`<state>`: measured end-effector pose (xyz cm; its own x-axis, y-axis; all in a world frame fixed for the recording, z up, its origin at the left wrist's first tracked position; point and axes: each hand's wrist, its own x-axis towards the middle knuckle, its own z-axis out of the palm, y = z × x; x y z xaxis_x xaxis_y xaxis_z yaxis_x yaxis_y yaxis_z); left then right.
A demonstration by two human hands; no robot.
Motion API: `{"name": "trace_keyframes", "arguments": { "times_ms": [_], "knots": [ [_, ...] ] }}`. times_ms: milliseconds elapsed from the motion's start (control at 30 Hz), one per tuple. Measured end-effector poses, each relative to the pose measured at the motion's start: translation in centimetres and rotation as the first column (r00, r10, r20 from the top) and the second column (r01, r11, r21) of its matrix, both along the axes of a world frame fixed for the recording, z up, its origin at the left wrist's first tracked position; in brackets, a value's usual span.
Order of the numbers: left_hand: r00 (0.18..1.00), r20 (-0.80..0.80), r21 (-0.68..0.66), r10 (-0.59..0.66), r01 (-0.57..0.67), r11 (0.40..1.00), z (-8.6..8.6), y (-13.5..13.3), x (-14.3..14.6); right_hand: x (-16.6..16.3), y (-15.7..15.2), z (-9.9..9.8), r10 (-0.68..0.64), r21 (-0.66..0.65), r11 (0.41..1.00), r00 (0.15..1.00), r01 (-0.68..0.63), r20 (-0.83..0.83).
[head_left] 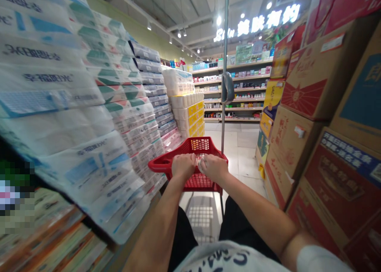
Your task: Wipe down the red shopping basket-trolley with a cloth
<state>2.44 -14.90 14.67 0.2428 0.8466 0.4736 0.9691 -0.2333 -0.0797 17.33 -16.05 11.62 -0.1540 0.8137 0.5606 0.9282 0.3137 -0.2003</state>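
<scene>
A red plastic shopping cart with a lattice basket stands straight in front of me. My left hand is closed around the middle of its handle. Close beside it, my right hand is also wrapped over the handle, knuckles up. A small pale patch shows at the right fingers, too indistinct to name. At the cart's right side rises a tall metal pole with a grey loop-shaped fitting. The basket's inside is mostly hidden by my hands.
Tall stacks of wrapped tissue packs line the left side. Stacked cardboard cartons run along the right. A pale tiled floor stretches between them towards shelves of small goods at the back, under a lit sign.
</scene>
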Motion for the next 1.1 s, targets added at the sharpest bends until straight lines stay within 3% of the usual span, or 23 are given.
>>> {"name": "trace_keyframes", "arguments": {
  "times_ms": [67,133,233,333,400,533,600,733,800,900,967,1100],
  "knots": [
    [1.0,-0.008,0.003,-0.004,0.004,1.0,0.1,0.2,0.0,0.0,0.9,0.7,-0.033,-0.147,0.989,0.999,0.036,0.021],
    [1.0,-0.014,0.002,-0.012,0.012,1.0,0.1,0.5,-0.1,0.0,1.2,0.8,-0.048,-0.149,0.987,0.999,0.051,0.026],
    [1.0,-0.016,-0.002,-0.021,0.021,1.0,0.0,0.7,-0.4,0.0,0.2,-0.5,0.008,0.104,0.995,1.0,-0.01,0.02],
    [0.999,-0.007,-0.005,-0.035,0.035,0.999,0.0,1.1,-0.8,0.0,-0.7,-1.6,0.132,0.282,0.949,0.989,-0.144,0.063],
    [0.999,-0.013,-0.011,-0.037,0.036,0.999,0.0,1.3,-0.9,0.0,-0.5,-1.1,0.118,0.217,0.968,0.992,-0.124,0.037],
    [0.997,-0.06,-0.01,-0.058,0.057,0.998,0.0,1.9,-1.1,0.0,0.9,0.8,0.004,-0.095,0.996,1.0,-0.003,0.014],
    [0.994,-0.082,-0.005,-0.069,0.069,0.998,0.0,2.1,-1.3,0.0,1.0,0.6,0.015,-0.048,0.999,1.0,-0.014,0.024],
    [0.99,-0.12,-0.001,-0.081,0.081,0.997,-0.1,2.3,-1.6,0.3,0.1,-1.0,0.13,0.234,0.962,0.99,-0.14,0.058],
    [0.986,-0.141,0.003,-0.089,0.09,0.996,-0.1,2.5,-1.9,0.4,0.2,-1.0,0.141,0.221,0.964,0.989,-0.15,0.053],
    [0.981,-0.165,-0.004,-0.099,0.099,0.995,0.0,2.9,-2.2,0.5,1.2,0.0,0.06,0.04,0.997,0.998,-0.06,0.0],
    [0.983,-0.155,-0.009,-0.098,0.098,0.995,0.1,3.2,-2.4,0.4,1.6,0.2,0.024,-0.01,1.0,1.0,-0.025,-0.01],
    [0.995,-0.069,-0.019,-0.068,0.067,0.998,-0.1,3.7,-3.5,-0.1,0.7,-1.1,0.141,0.21,0.966,0.988,-0.15,0.055]
  ]
}}
